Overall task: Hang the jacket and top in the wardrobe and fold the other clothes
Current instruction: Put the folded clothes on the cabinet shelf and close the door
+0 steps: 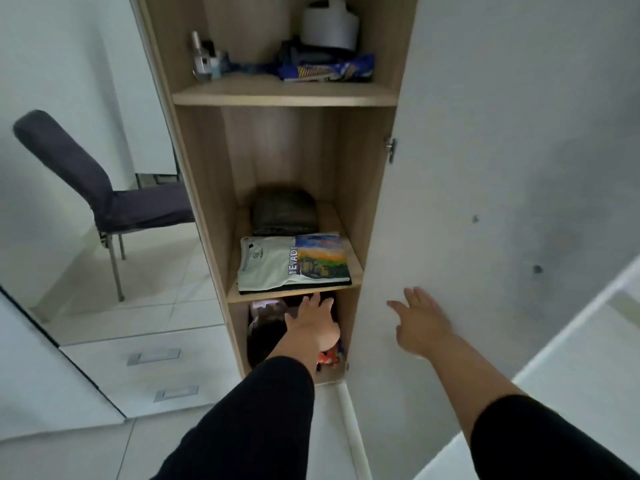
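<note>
A folded white T-shirt with a colourful print (294, 263) lies at the front of the wardrobe's middle shelf (294, 293), on top of a dark folded garment. Behind it sits a folded dark grey garment (284, 213). My left hand (313, 323) reaches with straight fingers into the bottom compartment, in front of dark and colourful items (266, 337); its fingertips are in shadow. My right hand (420, 320) lies flat, fingers spread, against the open white wardrobe door (450, 202). Neither hand holds anything.
The upper shelf (284, 95) carries a white roll, small bottles and blue packets. A dark chair (104, 199) stands at the left on the tiled floor. White drawers (156, 372) sit low on the left. A white surface (571, 375) lies to the right.
</note>
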